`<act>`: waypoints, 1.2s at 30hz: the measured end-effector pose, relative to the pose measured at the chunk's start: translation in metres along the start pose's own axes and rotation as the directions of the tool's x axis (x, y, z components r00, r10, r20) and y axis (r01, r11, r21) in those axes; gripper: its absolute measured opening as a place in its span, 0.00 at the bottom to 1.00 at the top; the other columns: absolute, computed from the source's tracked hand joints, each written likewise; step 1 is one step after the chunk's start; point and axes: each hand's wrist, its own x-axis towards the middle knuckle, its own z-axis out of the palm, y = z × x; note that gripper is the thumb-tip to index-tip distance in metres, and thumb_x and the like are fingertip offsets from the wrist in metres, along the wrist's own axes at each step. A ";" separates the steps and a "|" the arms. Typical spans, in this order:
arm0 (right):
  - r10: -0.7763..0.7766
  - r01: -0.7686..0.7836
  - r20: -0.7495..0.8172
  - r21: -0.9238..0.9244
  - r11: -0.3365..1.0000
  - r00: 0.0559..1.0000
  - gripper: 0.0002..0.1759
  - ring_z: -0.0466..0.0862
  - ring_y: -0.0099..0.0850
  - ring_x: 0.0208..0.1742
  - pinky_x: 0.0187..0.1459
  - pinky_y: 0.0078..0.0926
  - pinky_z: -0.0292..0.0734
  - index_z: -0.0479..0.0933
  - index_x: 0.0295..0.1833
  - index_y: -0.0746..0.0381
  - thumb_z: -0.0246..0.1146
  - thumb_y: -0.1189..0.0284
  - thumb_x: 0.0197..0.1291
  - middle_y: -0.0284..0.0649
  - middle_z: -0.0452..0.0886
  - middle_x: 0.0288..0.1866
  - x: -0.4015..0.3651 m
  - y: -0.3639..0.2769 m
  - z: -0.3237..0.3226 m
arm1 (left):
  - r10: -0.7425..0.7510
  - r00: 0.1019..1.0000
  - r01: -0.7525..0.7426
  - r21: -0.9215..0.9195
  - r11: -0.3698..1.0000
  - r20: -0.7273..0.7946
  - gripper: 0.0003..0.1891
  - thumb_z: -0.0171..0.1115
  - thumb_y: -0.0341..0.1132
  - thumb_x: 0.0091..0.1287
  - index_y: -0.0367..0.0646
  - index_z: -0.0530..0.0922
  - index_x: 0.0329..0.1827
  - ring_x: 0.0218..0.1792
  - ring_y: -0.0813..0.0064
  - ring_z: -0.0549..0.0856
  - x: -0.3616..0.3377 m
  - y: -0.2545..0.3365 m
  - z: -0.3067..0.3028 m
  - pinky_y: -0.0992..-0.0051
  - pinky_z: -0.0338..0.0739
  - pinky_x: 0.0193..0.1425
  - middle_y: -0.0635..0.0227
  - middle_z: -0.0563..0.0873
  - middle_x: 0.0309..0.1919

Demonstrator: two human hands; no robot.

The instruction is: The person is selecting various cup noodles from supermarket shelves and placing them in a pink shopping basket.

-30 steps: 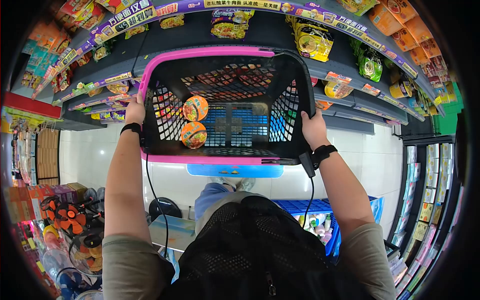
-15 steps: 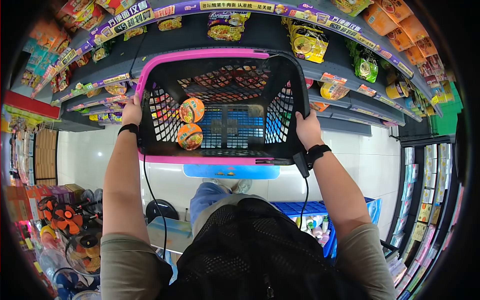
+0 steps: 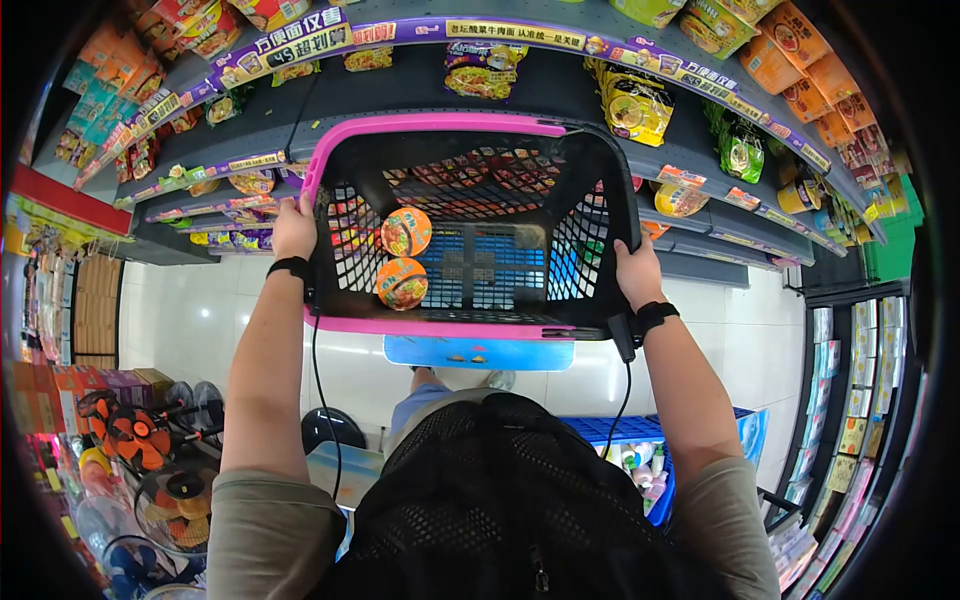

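Observation:
A black shopping basket (image 3: 590, 170) with pink handles folded along its rim hangs in front of me between both hands. My left hand (image 3: 294, 228) is closed on its left edge, near the bend of the pink handle. On the opposite edge, my right hand (image 3: 637, 272) grips the black rim, thumb on top and the fingers mostly hidden. Inside, against the left end, lie two orange instant noodle cups, one upper (image 3: 406, 233) and one lower (image 3: 402, 284), with their lids facing up. A black strap circles each wrist, and a cable runs down from each.
Ahead, curved shelves (image 3: 400, 95) hold noodle packets (image 3: 636, 105) and cups. Fans (image 3: 140, 440) stand at lower left. A blue crate (image 3: 600, 428) with bottles is by my right side, and a blue board (image 3: 480, 352) lies below the basket. More stocked shelves (image 3: 850, 400) line the right.
The basket and both hands have shifted right and slightly down in view, and the shelves have shifted the same way. Both noodle cups stay inside, and both hands keep their hold.

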 end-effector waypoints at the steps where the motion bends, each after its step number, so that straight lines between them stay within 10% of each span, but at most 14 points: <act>1: 0.001 -0.001 -0.005 0.008 1.000 1.000 0.25 0.81 0.57 0.53 0.55 0.45 0.74 0.71 0.56 0.66 0.60 0.57 0.64 0.59 0.82 0.48 0.000 0.000 0.000 | 0.009 1.000 -0.010 -0.025 1.000 -0.019 0.25 0.48 0.55 0.73 0.38 0.73 0.49 0.46 0.41 0.83 0.001 -0.002 0.001 0.50 0.75 0.49 0.44 0.85 0.41; 15: -0.039 0.049 -0.070 0.157 0.986 0.997 0.22 0.85 0.45 0.46 0.49 0.37 0.76 0.76 0.54 0.64 0.64 0.60 0.62 0.50 0.85 0.43 -0.002 0.001 0.006 | 0.208 0.978 -0.193 -0.296 0.936 0.020 0.18 0.50 0.40 0.73 0.34 0.70 0.57 0.46 0.37 0.81 0.009 -0.006 0.006 0.51 0.76 0.50 0.38 0.82 0.41; 21: -0.018 0.025 -0.031 0.230 0.973 0.999 0.19 0.83 0.39 0.46 0.49 0.33 0.76 0.76 0.55 0.66 0.64 0.65 0.64 0.48 0.84 0.44 0.005 0.013 0.010 | 0.190 0.908 0.082 -0.603 0.794 0.374 0.18 0.50 0.42 0.77 0.37 0.70 0.60 0.44 0.65 0.81 0.014 -0.019 -0.006 0.67 0.75 0.53 0.56 0.81 0.41; 26: -0.017 0.022 -0.022 0.230 0.973 1.000 0.19 0.83 0.35 0.47 0.51 0.31 0.76 0.75 0.56 0.67 0.63 0.66 0.66 0.45 0.84 0.46 0.004 0.000 0.012 | 0.299 0.933 -0.120 -0.609 0.784 0.200 0.22 0.56 0.37 0.72 0.28 0.66 0.60 0.55 0.47 0.78 0.016 -0.025 0.002 0.58 0.71 0.60 0.40 0.76 0.53; 32: 0.005 0.003 -0.063 0.136 0.991 0.998 0.22 0.83 0.44 0.47 0.51 0.35 0.75 0.75 0.54 0.67 0.63 0.60 0.64 0.51 0.84 0.44 0.004 0.016 0.014 | 0.559 0.787 -0.614 -0.432 0.661 -0.262 0.20 0.63 0.28 0.62 0.37 0.71 0.57 0.54 0.49 0.77 0.016 0.052 -0.060 0.59 0.70 0.59 0.50 0.77 0.54; 36: 0.044 -0.037 -0.078 0.091 0.995 0.996 0.22 0.84 0.44 0.47 0.50 0.35 0.75 0.75 0.54 0.67 0.63 0.60 0.64 0.51 0.84 0.44 -0.002 0.006 0.014 | 0.476 0.817 -0.032 -0.797 0.603 0.327 0.14 0.63 0.34 0.67 0.36 0.77 0.50 0.44 0.67 0.82 0.009 0.099 -0.006 0.70 0.76 0.48 0.59 0.82 0.44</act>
